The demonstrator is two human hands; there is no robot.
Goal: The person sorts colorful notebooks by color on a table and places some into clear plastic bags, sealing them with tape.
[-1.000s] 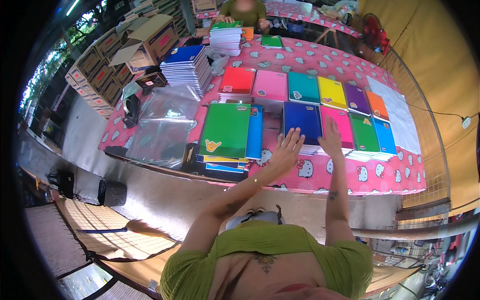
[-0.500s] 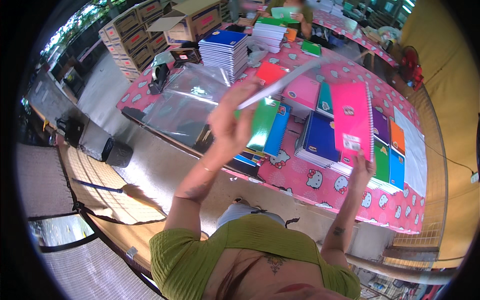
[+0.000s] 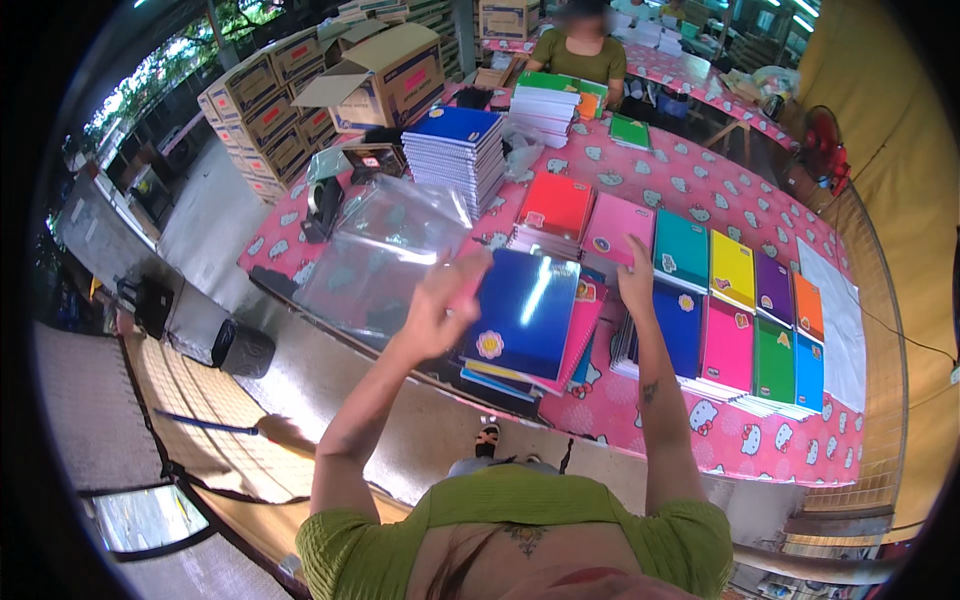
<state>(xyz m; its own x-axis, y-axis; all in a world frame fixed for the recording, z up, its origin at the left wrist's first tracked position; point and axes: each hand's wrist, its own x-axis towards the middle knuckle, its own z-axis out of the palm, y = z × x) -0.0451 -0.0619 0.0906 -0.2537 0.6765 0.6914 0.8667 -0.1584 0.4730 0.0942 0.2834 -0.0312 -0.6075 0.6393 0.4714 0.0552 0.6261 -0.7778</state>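
A glossy blue notebook [image 3: 525, 312] with a flower sticker lies on top of a small pile, with a pink notebook [image 3: 588, 322] just under it. My left hand [image 3: 440, 308] is curled on the blue notebook's left edge. My right hand [image 3: 635, 282] stands with fingers straight up at the pile's right side, beside the pink edge and a dark blue notebook stack [image 3: 680, 325]. The pile sits on the pink patterned table [image 3: 690, 190], near its front edge.
Rows of red, pink, teal, yellow, purple, orange and green notebooks [image 3: 735, 270] fill the right. Clear plastic bags [image 3: 385, 250] lie on the left, with a tape dispenser [image 3: 325, 200], a tall blue notebook stack [image 3: 455, 150] and cardboard boxes [image 3: 380, 70] behind. A person in green [image 3: 585, 55] sits opposite.
My hands lifted notebooks off the rows, a pink one in the right. Now the blue notebook lies flat on the pink one in the pile in front of me.
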